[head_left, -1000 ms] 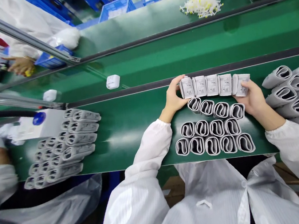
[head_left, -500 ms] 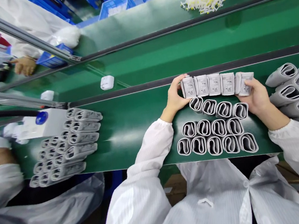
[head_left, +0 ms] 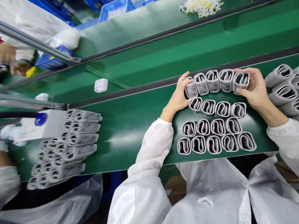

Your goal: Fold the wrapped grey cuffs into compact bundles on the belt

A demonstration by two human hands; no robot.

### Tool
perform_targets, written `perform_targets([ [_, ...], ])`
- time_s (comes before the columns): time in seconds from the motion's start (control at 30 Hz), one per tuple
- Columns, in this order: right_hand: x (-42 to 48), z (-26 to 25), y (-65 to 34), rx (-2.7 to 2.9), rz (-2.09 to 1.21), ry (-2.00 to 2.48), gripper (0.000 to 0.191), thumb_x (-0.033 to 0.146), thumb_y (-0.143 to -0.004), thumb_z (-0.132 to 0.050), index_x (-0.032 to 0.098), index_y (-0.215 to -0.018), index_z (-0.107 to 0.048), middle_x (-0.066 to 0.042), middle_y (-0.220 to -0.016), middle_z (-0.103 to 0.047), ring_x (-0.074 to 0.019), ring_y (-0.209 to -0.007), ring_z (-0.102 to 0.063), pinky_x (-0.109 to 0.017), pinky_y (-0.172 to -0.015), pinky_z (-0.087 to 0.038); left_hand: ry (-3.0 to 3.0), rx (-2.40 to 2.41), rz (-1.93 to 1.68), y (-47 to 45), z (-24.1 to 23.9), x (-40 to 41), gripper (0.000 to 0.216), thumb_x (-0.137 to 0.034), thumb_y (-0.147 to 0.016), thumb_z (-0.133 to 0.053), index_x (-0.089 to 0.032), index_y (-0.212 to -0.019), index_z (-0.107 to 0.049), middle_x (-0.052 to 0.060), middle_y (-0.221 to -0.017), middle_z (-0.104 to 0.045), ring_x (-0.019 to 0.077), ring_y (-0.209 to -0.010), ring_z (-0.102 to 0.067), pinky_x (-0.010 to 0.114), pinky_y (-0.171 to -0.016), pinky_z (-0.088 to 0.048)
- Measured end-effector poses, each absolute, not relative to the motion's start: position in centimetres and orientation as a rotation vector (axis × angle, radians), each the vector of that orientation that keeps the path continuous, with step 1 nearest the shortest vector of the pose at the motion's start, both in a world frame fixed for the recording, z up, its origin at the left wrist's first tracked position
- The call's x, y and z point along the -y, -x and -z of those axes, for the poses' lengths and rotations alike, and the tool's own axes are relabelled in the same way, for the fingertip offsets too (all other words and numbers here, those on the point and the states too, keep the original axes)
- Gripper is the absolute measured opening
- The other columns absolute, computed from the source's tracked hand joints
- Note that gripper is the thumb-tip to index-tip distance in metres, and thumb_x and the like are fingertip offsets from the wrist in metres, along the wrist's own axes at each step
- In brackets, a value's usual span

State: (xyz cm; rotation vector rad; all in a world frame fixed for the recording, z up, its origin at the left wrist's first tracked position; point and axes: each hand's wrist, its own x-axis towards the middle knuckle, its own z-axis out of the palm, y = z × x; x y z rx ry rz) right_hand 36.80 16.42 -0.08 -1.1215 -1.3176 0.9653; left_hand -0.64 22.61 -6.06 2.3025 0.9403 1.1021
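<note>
Your left hand (head_left: 176, 97) and right hand (head_left: 253, 89) squeeze a row of five rolled grey cuffs (head_left: 213, 82) together between their fingers (head_left: 245, 73), open ends up, with no readable print, on the green conveyor belt (head_left: 131, 143).

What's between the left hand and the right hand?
The head view shows a row of five rolled grey cuffs spanning from the left hand to the right hand.

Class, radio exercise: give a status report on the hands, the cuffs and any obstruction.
Left hand, right hand pressing five rolled cuffs together, in a row. Rows of cuffs just below, on green belt.
</note>
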Motion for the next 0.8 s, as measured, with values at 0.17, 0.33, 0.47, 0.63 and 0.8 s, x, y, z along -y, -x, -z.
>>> perform_targets([
  [0.17, -18.0, -3.6, -36.7, 1.894, -0.586, 1.210, 0.069, 0.050, -0.084, -0.096, 0.035, -0.147, -0.072, -0.011, -0.178, -0.064, -0.0491, -0.177, -0.045, -0.075, -0.152, -0.026, -2.304, -0.784, -1.011, 0.5, 5.2, -23.1, 0.096, -0.075, -0.097, -0.089, -0.030, -0.171, -0.048, 0.030, -0.191, -0.039, 0.0479, -0.182, -0.042, 0.076, -0.143, -0.044],
  [0.33, -22.3, -4.9, -32.1, 2.431, -0.587, 1.163, 0.081, 0.068, -0.081, -0.100, 0.036, -0.152, -0.077, -0.010, -0.163, -0.077, -0.0507, -0.147, -0.072, -0.069, -0.127, -0.057, -2.270, -0.840, -1.062, -0.3, 4.8, -23.4, 0.069, -0.070, -0.105, -0.083, -0.025, -0.154, -0.065, 0.025, -0.172, -0.066, 0.0422, -0.166, -0.064, 0.069, -0.140, -0.052],
  [0.47, -23.5, -4.8, -29.2, 2.680, -0.292, 1.339, 0.072, 0.073, -0.104, -0.074, 0.035, -0.164, -0.069, -0.015, -0.146, -0.086, -0.0475, -0.122, -0.083, -0.058, -0.098, -0.065, -2.239, -1.034, -1.136, -0.7, 5.6, -22.2, 0.050, -0.070, -0.112, -0.072, -0.022, -0.124, -0.073, 0.024, -0.151, -0.077, 0.0413, -0.158, -0.070, 0.067, -0.134, -0.057],
  [0.63, -23.4, -5.2, -29.2, 2.842, -0.111, 1.294, 0.071, 0.074, -0.109, -0.063, 0.036, -0.169, -0.065, -0.013, -0.154, -0.084, -0.0472, -0.116, -0.083, -0.052, -0.082, -0.060, -2.205, -1.244, -1.229, 3.0, 7.6, -21.2, 0.037, -0.060, -0.114, -0.072, -0.024, -0.117, -0.068, 0.023, -0.161, -0.069, 0.0392, -0.159, -0.066, 0.065, -0.130, -0.058],
  [0.8, -24.3, -5.5, -32.3, 2.772, 0.021, 1.505, 0.072, 0.076, -0.114, -0.057, 0.029, -0.167, -0.064, -0.012, -0.160, -0.081, -0.0435, -0.127, -0.082, -0.050, -0.075, -0.051, -1.630, -1.972, -1.850, 15.5, 7.6, -17.5, 0.054, -0.067, -0.103, -0.082, -0.022, -0.123, -0.061, 0.013, -0.129, -0.072, 0.0291, -0.129, -0.075, 0.054, -0.123, -0.060],
])
